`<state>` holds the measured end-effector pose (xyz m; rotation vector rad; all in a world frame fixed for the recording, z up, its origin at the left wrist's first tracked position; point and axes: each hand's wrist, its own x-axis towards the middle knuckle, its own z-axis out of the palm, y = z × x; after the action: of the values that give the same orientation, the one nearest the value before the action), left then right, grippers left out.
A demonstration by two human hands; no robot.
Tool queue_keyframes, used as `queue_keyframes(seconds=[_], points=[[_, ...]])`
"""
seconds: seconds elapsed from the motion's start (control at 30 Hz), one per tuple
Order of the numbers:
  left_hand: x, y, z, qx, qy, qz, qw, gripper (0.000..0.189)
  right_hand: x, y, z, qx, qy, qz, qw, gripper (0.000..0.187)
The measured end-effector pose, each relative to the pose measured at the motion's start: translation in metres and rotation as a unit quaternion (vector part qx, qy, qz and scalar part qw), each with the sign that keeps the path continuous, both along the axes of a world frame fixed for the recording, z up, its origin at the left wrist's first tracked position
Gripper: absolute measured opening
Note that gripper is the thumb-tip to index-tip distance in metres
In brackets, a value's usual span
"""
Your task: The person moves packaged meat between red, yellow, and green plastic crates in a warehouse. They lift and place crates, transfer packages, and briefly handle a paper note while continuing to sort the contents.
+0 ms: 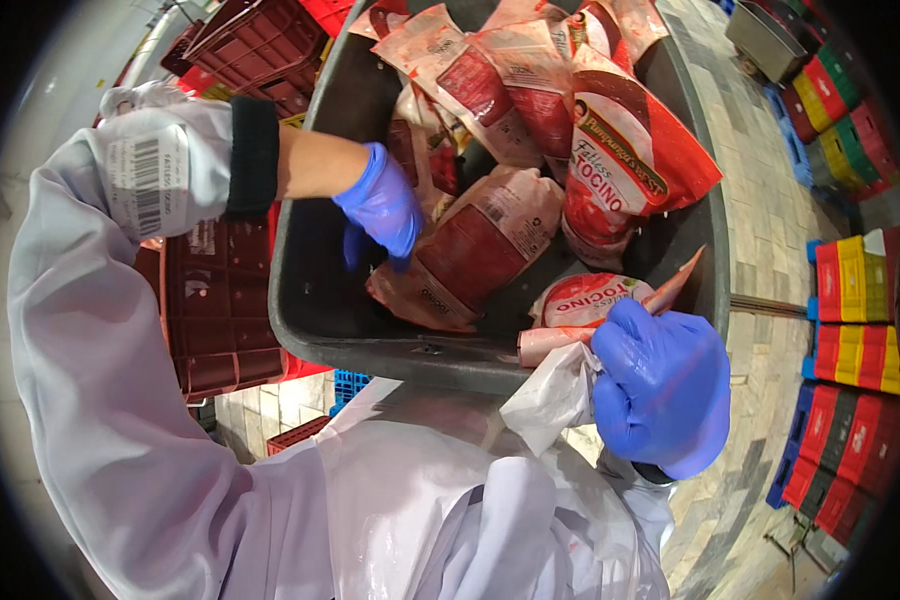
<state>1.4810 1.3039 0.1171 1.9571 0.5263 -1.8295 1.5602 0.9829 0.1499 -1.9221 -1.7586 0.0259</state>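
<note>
My left hand (382,206), in a blue glove, reaches into a deep grey plastic tub (345,349). Its fingertips are at the near-left end of a clear-windowed meat pouch (487,240) lying flat; whether they grip it is hidden. At the tub's near right rim, my right hand (660,382), also gloved in blue, is closed around a crumpled white sheet (551,394), film or cloth. Just beyond that fist lies a printed meat pouch (592,294), partly covered by it. A red and white pouch (622,157) leans against the tub's right side.
More meat pouches (487,82) are heaped at the tub's far end. Dark red crates (221,307) stand close along its left side. Stacked coloured crates (859,277) line the right, beyond the tiled floor (765,247). A metal bin (765,41) is at far right.
</note>
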Motion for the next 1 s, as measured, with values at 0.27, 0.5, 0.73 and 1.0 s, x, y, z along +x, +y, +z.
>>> queue_keyframes(seconds=[0.27,0.5,0.73,1.0], points=[[-0.036,0.031,-0.074,-0.323,-0.305,-0.424,0.789,0.040,0.000,-0.003,-0.004,-0.002,-0.034,0.002,0.999,0.015],[-0.047,0.014,-0.101,-0.093,-0.191,-0.408,0.888,0.035,0.002,-0.006,-0.009,0.011,-0.054,0.009,0.998,0.015],[0.031,-0.025,0.051,0.052,-0.208,-0.267,0.940,0.036,0.003,-0.005,-0.007,0.051,-0.030,0.026,0.998,0.014],[0.124,-0.042,0.044,-0.297,-0.346,-0.393,0.799,0.019,0.004,-0.004,0.002,0.089,-0.020,0.028,0.995,0.017]])
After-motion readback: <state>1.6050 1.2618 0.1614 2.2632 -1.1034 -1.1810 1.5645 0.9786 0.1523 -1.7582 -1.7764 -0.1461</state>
